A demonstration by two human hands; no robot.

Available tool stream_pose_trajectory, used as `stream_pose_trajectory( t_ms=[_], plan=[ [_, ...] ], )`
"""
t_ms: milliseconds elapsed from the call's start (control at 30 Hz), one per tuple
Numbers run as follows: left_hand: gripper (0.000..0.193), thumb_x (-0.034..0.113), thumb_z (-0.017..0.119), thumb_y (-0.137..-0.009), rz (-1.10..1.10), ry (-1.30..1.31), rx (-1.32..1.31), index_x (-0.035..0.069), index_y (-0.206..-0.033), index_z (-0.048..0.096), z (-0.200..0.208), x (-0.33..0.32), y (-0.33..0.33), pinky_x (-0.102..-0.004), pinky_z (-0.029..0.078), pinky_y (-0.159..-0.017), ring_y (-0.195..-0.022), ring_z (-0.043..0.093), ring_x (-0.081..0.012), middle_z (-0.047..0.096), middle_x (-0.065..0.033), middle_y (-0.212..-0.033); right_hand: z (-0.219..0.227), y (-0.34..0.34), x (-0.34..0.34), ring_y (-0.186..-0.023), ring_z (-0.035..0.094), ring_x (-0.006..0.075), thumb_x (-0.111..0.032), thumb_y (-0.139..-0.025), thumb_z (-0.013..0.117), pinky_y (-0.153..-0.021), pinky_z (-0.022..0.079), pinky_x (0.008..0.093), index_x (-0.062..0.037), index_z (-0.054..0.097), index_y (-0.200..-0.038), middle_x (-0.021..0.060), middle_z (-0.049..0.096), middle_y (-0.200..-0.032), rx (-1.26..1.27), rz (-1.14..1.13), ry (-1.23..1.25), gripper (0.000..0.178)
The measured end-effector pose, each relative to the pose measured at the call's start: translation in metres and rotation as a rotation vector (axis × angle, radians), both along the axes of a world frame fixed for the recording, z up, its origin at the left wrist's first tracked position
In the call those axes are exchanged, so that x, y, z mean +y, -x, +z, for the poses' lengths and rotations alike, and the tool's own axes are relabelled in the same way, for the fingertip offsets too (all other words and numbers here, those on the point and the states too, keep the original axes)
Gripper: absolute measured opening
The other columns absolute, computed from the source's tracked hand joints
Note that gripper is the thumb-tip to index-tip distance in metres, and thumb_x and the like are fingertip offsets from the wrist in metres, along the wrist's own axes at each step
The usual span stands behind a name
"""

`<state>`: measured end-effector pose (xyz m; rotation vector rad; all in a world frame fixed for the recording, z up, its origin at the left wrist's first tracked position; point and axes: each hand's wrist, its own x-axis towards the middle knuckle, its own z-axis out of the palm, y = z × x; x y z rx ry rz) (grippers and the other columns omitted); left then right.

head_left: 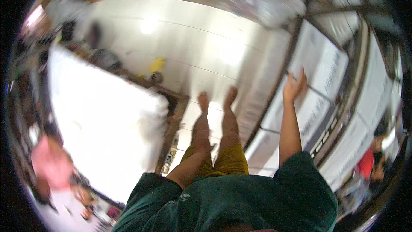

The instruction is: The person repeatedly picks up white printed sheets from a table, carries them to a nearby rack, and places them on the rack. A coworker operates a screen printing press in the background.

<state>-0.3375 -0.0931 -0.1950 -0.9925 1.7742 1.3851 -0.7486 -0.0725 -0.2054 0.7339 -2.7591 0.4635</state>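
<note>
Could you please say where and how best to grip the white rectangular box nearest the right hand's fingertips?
Probably grip the white rectangular box by opposite edges, from its left side, facing the pale tiled floor: its flat face shows no handle.

Wht panels (322, 62), dk grn tee (249, 202)
</note>
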Motion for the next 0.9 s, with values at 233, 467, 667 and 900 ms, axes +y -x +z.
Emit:
stream_pose_trajectory(
  t_ms=[233, 467, 667, 900],
  plan=[
    [0.046, 0.027, 0.066, -0.074, 0.232, -0.135, 0.829, 0.006, -0.113, 0.051, 0.234, -0.037, 0.029, -0.0384, 0.045, -0.074, -0.084, 0.057, -0.0308, 0.057, -0.017, -0.092, 0.035, -0.162, 0.028, -0.124, 0.032, 0.034, -0.037, -0.081, 0.054, -0.101, 0.026, 0.0424, -0.0057, 0.036, -0.13, 0.0175, 0.035, -0.134, -1.224, 0.585, -0.69, 0.06],
    [0.039, 0.025, 0.068, -0.075, 0.749, 0.744, 0.831, 0.006, -0.106, 0.056, 0.373, -0.154, -0.078, -0.0316, 0.045, -0.07, -0.079, 0.056, -0.0184, 0.058, -0.0076, -0.095, 0.012, -0.138, -0.005, -0.075, 0.055, 0.0226, -0.018, -0.077, 0.058, -0.065, 0.048, 0.0334, 0.0047, 0.035, -0.126, 0.0167, 0.056, -0.093, -1.433, 0.586, -0.642, 0.059],
    [0.039, 0.01, 0.062, -0.079, 1.813, 0.728, 1.128, 0.005, -0.116, 0.049, 0.371, -0.159, -0.192, -0.0245, 0.046, -0.067, -0.078, 0.054, -0.01, 0.057, -0.0042, -0.09, 0.089, -0.065, -0.098, -0.076, 0.057, 0.0237, -0.022, -0.081, 0.053, -0.065, 0.046, 0.0438, -0.0067, 0.034, -0.131, 0.0124, 0.057, -0.093, -1.167, 0.618, -0.642, 0.056],
    [0.044, 0.01, 0.061, -0.081, 2.38, 0.487, 1.646, 0.007, -0.12, 0.042, 0.367, -0.154, -0.239, -0.026, 0.046, -0.077, -0.086, 0.054, -0.0152, 0.054, -0.0054, -0.1, 0.17, -0.052, -0.156, -0.073, 0.057, 0.0239, -0.016, -0.081, 0.049, -0.065, 0.048, 0.0372, -0.0004, 0.038, -0.125, 0.0161, 0.054, -0.099, -1.194, 0.571, -0.394, 0.048]
  ],
)
